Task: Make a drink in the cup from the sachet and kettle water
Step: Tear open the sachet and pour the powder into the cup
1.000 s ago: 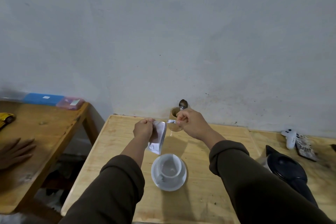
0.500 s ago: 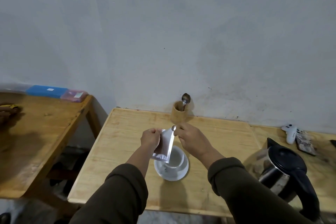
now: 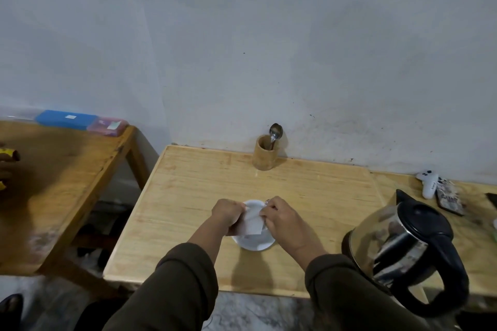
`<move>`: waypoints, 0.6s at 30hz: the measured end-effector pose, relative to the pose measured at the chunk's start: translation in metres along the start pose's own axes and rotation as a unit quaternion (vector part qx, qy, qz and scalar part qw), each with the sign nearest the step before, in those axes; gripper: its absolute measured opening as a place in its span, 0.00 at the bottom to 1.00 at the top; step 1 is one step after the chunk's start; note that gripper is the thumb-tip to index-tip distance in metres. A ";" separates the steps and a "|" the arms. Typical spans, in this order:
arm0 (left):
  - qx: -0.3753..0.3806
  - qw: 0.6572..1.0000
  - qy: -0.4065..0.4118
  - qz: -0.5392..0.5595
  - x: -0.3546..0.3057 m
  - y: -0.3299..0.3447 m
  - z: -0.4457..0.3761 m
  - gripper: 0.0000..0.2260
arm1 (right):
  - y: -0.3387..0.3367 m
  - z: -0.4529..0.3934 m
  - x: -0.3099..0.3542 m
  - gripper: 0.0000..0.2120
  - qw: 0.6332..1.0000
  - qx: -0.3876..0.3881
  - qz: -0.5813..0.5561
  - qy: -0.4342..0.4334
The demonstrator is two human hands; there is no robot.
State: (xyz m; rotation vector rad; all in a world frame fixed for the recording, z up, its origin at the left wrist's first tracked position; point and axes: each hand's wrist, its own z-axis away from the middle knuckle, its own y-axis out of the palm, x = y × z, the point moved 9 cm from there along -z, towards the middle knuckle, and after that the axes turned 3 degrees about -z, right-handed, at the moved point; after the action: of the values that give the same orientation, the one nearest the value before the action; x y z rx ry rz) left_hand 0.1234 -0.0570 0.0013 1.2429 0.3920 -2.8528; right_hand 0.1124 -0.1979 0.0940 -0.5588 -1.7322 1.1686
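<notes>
My left hand (image 3: 227,213) and my right hand (image 3: 282,219) both pinch a small silvery-white sachet (image 3: 251,224), holding it between them directly above the white cup (image 3: 254,204). The cup stands on a white saucer (image 3: 255,243) near the middle of the light wooden table (image 3: 188,196); the sachet and my fingers hide most of the cup. A small torn corner shows at my right fingertips. The glass kettle (image 3: 408,244) with black lid and handle stands on the table to the right of my right forearm.
A bamboo holder (image 3: 265,154) with a spoon (image 3: 274,134) stands at the table's far edge by the wall. A white controller (image 3: 428,181) and a dark phone (image 3: 450,200) lie far right. A second wooden table (image 3: 67,169) with blue and pink boxes stands left.
My hands have come down and toward me with the sachet, which now sits low over the cup. The view has tilted down, so the kettle shows more fully.
</notes>
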 end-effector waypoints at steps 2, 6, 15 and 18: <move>-0.009 1.000 -0.003 -0.029 0.000 -0.006 -0.002 0.10 | -0.002 0.002 -0.006 0.11 0.998 -0.023 -0.035 0.047; 0.015 0.999 -0.014 0.046 -0.005 -0.009 0.001 0.07 | -0.002 0.006 -0.023 0.10 0.980 -0.056 -0.125 0.145; 0.060 0.982 0.034 0.177 -0.026 0.000 0.012 0.12 | 0.006 -0.001 -0.047 0.21 0.953 -0.034 -0.155 0.260; 0.063 0.981 0.058 0.172 -0.029 0.005 0.011 0.12 | 0.008 -0.004 -0.047 0.13 0.946 -0.019 -0.173 0.275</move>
State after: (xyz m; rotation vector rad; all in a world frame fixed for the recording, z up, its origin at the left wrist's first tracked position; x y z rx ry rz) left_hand 0.1361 -0.0673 0.0282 1.3474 -0.0083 -2.5538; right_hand 0.1360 -0.2290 0.0657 -0.5159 -1.3007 0.6495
